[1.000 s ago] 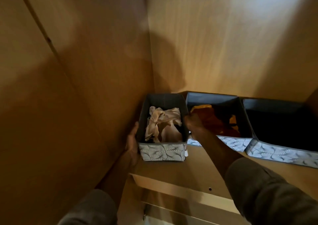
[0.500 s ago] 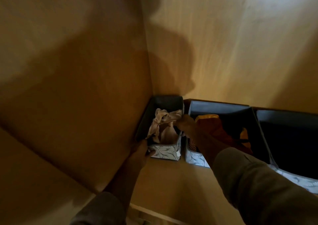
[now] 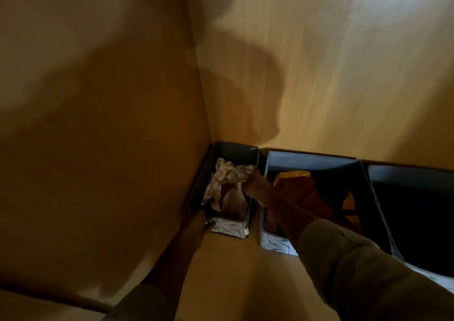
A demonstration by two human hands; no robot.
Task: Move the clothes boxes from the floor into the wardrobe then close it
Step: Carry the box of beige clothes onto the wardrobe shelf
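Box (image 3: 227, 227) slid deeper into corner — long axis front-to-back; left hand (image 3: 196, 225), right hand (image 3: 255, 185) grip rim.

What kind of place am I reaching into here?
Most likely the inside of a wardrobe: bare wooden panels meet in a corner, and fabric boxes sit in a row on the shelf, the corner box holding pale clothes.

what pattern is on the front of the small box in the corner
A white leaf-like print on the small box's front panel, seen in the head view; its inside walls are dark.
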